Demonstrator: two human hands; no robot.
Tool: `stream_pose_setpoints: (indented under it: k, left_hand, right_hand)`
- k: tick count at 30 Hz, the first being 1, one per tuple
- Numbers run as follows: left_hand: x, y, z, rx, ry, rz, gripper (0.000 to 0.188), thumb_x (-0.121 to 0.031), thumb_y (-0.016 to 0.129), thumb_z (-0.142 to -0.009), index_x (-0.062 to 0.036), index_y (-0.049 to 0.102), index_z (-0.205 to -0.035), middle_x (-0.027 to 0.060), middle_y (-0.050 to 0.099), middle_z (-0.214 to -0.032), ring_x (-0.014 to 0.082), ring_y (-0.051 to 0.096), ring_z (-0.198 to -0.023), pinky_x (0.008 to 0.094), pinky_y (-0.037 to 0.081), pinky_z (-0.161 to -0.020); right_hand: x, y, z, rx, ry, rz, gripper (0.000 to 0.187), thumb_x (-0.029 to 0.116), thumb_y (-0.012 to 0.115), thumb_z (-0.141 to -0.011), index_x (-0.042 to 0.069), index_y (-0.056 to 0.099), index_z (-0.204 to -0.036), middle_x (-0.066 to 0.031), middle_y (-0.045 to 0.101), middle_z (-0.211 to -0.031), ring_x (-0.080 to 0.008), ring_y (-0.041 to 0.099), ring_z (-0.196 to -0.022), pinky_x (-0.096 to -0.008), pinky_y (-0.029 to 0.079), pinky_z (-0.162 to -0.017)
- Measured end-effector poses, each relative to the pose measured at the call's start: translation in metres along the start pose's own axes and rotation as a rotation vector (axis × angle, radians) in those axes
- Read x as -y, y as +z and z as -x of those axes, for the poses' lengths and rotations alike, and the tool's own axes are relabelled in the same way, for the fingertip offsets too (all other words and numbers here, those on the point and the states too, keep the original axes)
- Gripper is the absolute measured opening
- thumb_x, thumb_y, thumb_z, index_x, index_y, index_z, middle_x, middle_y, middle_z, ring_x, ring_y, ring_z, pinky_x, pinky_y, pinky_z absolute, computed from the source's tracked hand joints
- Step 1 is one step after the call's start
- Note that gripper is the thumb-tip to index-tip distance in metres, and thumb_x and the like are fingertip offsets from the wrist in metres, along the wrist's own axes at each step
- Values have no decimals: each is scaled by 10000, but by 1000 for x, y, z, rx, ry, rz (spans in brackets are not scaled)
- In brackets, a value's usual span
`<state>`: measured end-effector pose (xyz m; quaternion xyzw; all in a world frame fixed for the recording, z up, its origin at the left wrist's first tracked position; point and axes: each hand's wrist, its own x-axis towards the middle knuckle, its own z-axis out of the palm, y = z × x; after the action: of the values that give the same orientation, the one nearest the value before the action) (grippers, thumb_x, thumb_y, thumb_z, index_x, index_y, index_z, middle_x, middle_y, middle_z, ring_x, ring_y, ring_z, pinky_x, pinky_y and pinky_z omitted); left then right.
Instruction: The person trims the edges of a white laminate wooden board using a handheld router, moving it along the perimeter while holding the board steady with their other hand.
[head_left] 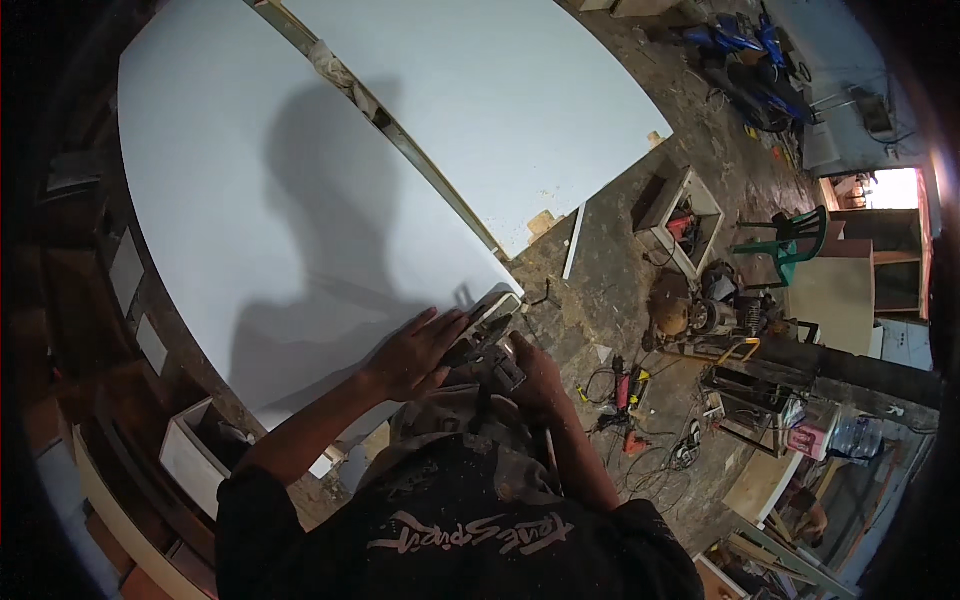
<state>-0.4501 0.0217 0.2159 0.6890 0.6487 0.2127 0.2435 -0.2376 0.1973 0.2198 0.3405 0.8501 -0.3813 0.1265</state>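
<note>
A large white panel [200,200] lies before me, with my shadow across it. At its near right corner sits a dark hand-held power tool [495,368], whose exact kind I cannot make out. My right hand [538,375] is closed round the tool's right side. My left hand [412,355] lies flat on the panel's near edge, fingers stretched out, with its fingertips close to the tool. A light-coloured strip-like part [492,312] shows at the panel corner, just ahead of the tool.
A second white panel [500,100] lies beyond a narrow gap. An open wooden box [682,225], a compressor [700,312], a green chair [785,245] and corded tools [625,390] stand or lie on the floor at right. A blue motorcycle [750,65] is parked far right.
</note>
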Motion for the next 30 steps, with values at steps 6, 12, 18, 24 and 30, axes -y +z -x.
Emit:
stream_pose_setpoints:
  k: [6, 12, 18, 24, 30]
  left_hand:
    - [0, 0, 0, -3, 2, 26, 796, -297, 486, -918, 93, 220, -1559, 264, 337, -1585, 350, 310, -1500, 506, 168, -1257]
    - [1, -1, -1, -31, 24, 47, 819, -280, 513, -899, 90, 210, -1565, 260, 337, -1586, 347, 299, -1506, 517, 173, -1254]
    - [1, -1, -2, -12, 12, 47, 835, -287, 522, -886, 84, 212, -1567, 259, 338, -1583, 349, 310, -1498, 511, 181, -1255]
    - [0, -2, -3, -29, 17, 62, 848, -243, 547, -870, 62, 195, -1578, 264, 330, -1587, 377, 331, -1484, 528, 168, -1259]
    - [3, 0, -6, -5, 23, 34, 821, -314, 485, -905, 87, 209, -1567, 248, 343, -1588, 353, 308, -1501, 505, 152, -1265]
  right_hand:
    - [5, -3, -3, 20, 40, 0, 1010, 363, 877, -544, 58, 513, -1435, -271, 723, -1043, -458, 702, -967, -505, 565, -845]
    - [6, -7, -1, 42, 35, -13, 1001, 361, 863, -541, 67, 500, -1427, -282, 722, -997, -473, 697, -952, -510, 561, -828]
    - [3, -5, -4, 30, 6, -48, 977, 360, 864, -540, 55, 515, -1400, -271, 720, -965, -473, 698, -918, -526, 558, -801]
    - [-11, 0, -5, 10, -34, 26, 993, 353, 881, -527, 44, 516, -1398, -248, 725, -973, -469, 698, -927, -528, 559, -803]
    - [-9, -4, -6, 28, -21, 16, 1001, 308, 890, -521, 40, 504, -1404, -252, 720, -983, -468, 697, -944, -518, 556, -802]
